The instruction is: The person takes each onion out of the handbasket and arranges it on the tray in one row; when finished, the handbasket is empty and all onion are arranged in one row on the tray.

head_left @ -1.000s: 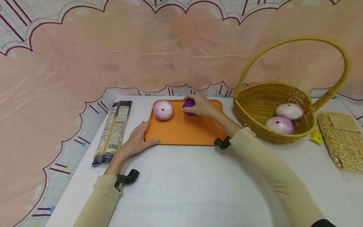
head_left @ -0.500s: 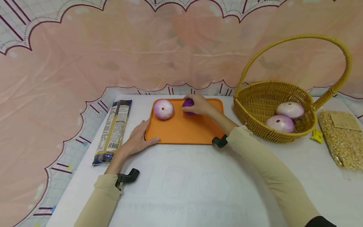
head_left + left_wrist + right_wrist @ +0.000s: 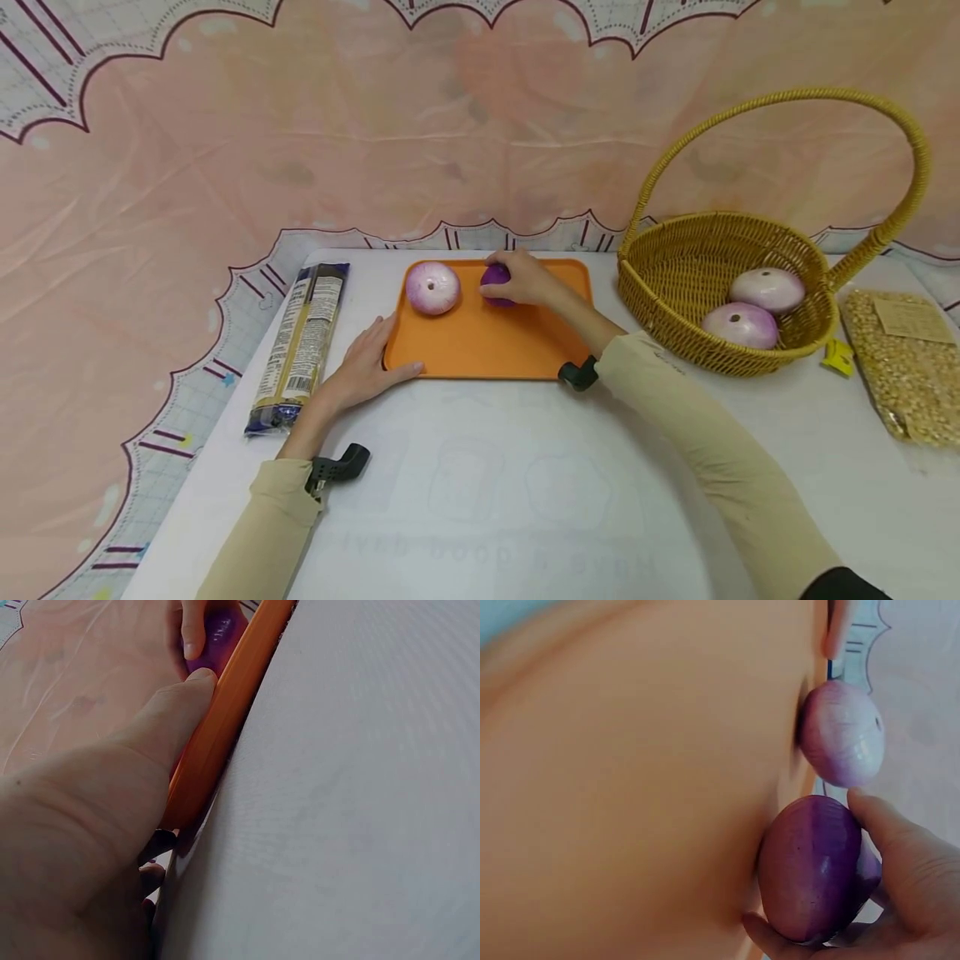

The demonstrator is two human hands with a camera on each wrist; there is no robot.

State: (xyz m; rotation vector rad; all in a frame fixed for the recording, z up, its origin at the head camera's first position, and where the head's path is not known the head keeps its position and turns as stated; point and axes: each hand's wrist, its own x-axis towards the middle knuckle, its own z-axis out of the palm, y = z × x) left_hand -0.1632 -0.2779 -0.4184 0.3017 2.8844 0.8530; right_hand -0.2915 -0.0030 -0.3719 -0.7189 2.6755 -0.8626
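Observation:
In the head view my right hand (image 3: 525, 279) grips a dark purple onion (image 3: 497, 286) on the orange tray (image 3: 487, 342). The right wrist view shows fingertips on opposite sides of this onion (image 3: 810, 866), its base against the tray. To its left on the tray sits a paler purple-and-white onion (image 3: 432, 288), apart from it. My left hand (image 3: 367, 367) rests on the tray's near left corner, fingers fairly straight along the left edge. In the left wrist view the thumb (image 3: 176, 712) lies against the orange rim (image 3: 225, 712).
A wicker basket (image 3: 660, 317) with a tall handle stands right of the tray, with two pale onions (image 3: 767, 290) inside. Beyond it lie a small yellow item (image 3: 837, 357) and a bag of yellow grains (image 3: 903, 375). A long printed packet (image 3: 300, 346) lies left of the tray.
The dark onion and my right hand have shifted very slightly left. My left hand, the tray and the paler onion stay in place.

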